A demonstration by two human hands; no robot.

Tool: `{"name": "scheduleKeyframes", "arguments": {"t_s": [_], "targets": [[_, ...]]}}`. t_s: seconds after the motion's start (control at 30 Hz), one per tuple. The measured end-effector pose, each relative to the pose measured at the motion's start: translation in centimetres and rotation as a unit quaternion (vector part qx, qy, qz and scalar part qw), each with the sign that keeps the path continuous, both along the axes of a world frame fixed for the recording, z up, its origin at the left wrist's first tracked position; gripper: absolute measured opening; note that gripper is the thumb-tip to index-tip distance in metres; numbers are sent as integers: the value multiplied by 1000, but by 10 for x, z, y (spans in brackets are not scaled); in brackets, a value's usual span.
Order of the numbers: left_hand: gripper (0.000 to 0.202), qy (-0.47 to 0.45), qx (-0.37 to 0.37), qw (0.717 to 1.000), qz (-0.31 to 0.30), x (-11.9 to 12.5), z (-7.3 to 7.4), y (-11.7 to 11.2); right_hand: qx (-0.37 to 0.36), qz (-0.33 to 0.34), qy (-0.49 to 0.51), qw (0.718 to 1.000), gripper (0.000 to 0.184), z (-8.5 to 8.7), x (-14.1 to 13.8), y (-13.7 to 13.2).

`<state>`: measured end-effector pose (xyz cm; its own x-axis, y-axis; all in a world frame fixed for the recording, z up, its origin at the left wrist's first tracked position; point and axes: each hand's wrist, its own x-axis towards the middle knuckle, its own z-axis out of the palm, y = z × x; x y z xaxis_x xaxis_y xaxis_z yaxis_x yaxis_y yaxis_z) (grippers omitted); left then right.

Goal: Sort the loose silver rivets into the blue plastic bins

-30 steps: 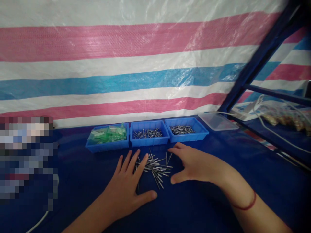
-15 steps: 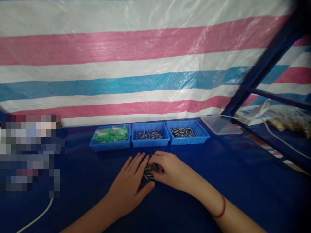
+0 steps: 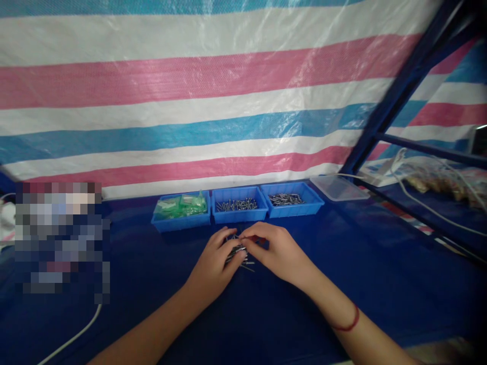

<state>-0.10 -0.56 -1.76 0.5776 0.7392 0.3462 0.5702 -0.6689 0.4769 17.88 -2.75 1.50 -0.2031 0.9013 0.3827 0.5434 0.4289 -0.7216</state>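
A small pile of thin metal nails [image 3: 245, 264] lies on the dark blue table; they could also be screws. My left hand [image 3: 216, 258] curls over its left side, thumb and forefinger closed on some of the nails, their shiny shafts showing between the fingers. From the right, my right hand [image 3: 279, 248] reaches in with thumb and forefinger pinched together at the left fingertips. Whatever sits in that pinch is too small to make out. The hands partly hide the pile.
Behind the hands stand three blue trays: the left tray [image 3: 180, 224] with green plastic packets, the middle tray [image 3: 240, 215] and right tray [image 3: 297, 209] with metal fasteners. A clear plastic lid [image 3: 340, 187] lies at right. A white cable [image 3: 78, 339] runs at left, below a blurred-out area.
My left hand's spread fingers have curled inward, closing on nails. My right hand stays pinched near the left fingertips. The camera view has shifted slightly.
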Motion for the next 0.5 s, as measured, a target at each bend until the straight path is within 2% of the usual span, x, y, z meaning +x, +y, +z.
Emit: {"name": "scheduleKeyframes", "arguments": {"t_s": [0.17,0.37,0.5], "targets": [[16,-75,-31,997,5,1,3,2,4,-27,41,999,11,-7,-13,-1],[14,-150,-49,987,42,1,9,9,101,31,19,994,11,4,-24,20],[15,-163,-55,984,33,1,9,11,137,18,59,989,10,-4,-27,25]]}}
